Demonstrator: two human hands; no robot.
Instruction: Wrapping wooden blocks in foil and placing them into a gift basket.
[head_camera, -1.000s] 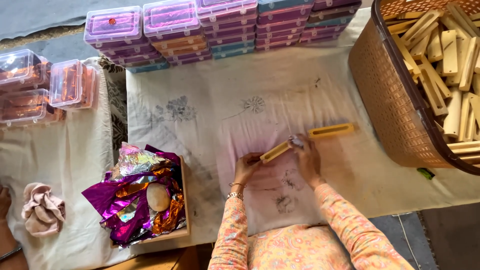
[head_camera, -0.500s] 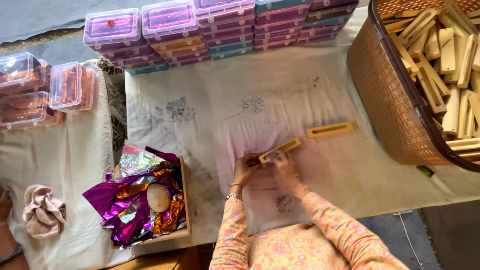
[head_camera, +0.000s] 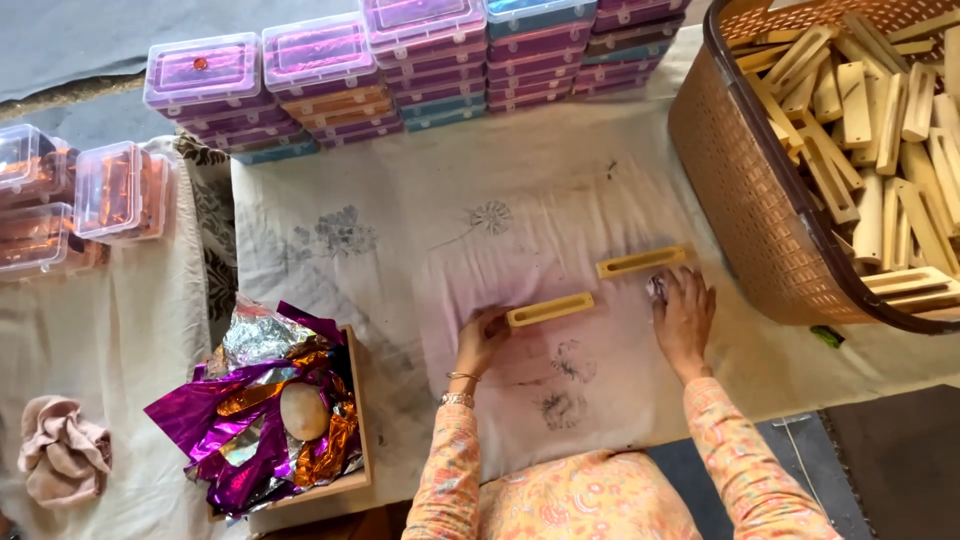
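Fingers of left hand (head_camera: 483, 338) pinch the near wooden slat's (head_camera: 549, 309) left end; slat runs left-right. Right hand (head_camera: 684, 315), loosely curled, touches second slat (head_camera: 642, 262).

Pale yellow wooden bars (head_camera: 549, 309) lie on a white cloth (head_camera: 400, 250) stained pink and printed with grey flowers. Crumpled foil (head_camera: 250, 420) shines magenta, silver and orange. The sleeves (head_camera: 745, 460) are peach with a floral pattern; the basket (head_camera: 750, 190) is brown.

Two slotted wooden blocks (head_camera: 549, 309) (head_camera: 642, 262) lie left of the basket (head_camera: 740, 190); one basket of many blocks; one foil-filled wooden tray (head_camera: 355, 420); one pink rag (head_camera: 62, 450).
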